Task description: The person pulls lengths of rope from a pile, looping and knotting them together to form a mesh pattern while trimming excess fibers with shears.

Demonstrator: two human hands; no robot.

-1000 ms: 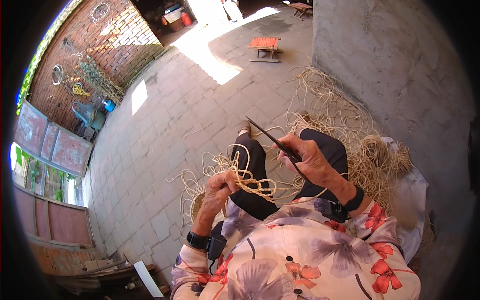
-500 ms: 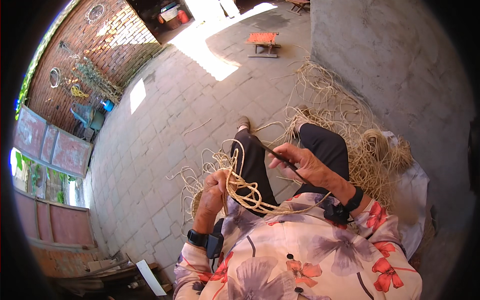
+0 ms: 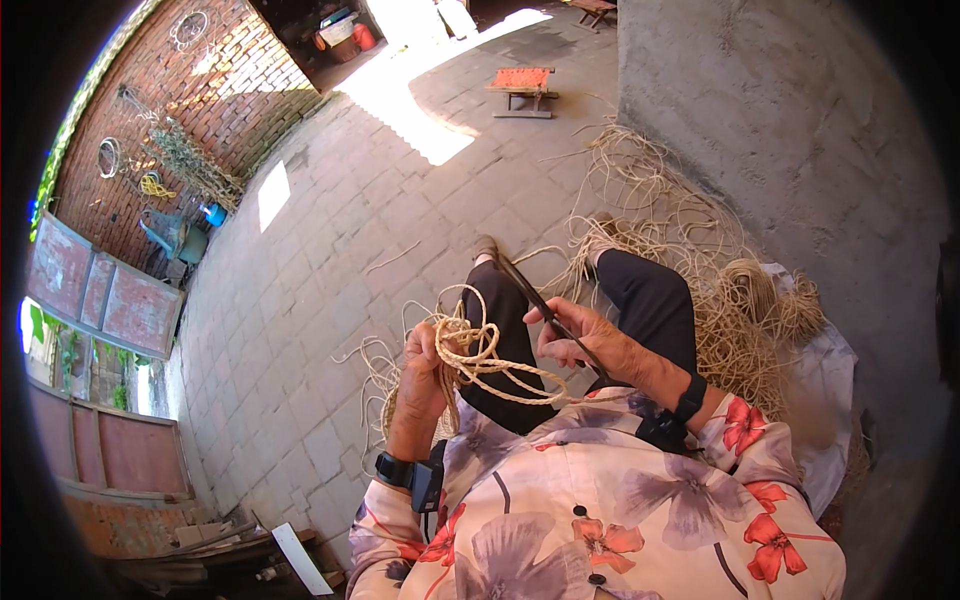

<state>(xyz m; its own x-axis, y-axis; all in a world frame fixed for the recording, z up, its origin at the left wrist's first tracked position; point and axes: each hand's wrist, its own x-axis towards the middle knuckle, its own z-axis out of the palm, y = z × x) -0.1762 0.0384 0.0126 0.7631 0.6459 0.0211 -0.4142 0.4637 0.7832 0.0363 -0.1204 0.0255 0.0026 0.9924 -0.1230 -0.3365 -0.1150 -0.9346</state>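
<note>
My left hand (image 3: 424,362) is closed round a bunch of pale braided straw cord (image 3: 485,362). Loops of the cord hang to its right over my lap, and loose strands trail to its left. My right hand (image 3: 590,340) grips a long, thin, dark tool (image 3: 525,280), which seems to have two narrow arms side by side; its exact kind I cannot make out. The tool slants from near my left shoe down to my right palm. Its upper end lies apart from the cord in my left hand.
A large tangled heap of straw cord (image 3: 735,330) spreads from my right foot along the grey wall (image 3: 780,120), partly on a white sheet (image 3: 835,375). A low stool with an orange seat (image 3: 522,78) stands ahead on the paved floor (image 3: 330,300). Boards (image 3: 200,550) lie at lower left.
My right hand has moved slightly down and left, and the tool has turned so its two arms show. My left hand has risen a little, and its cord loops have shifted.
</note>
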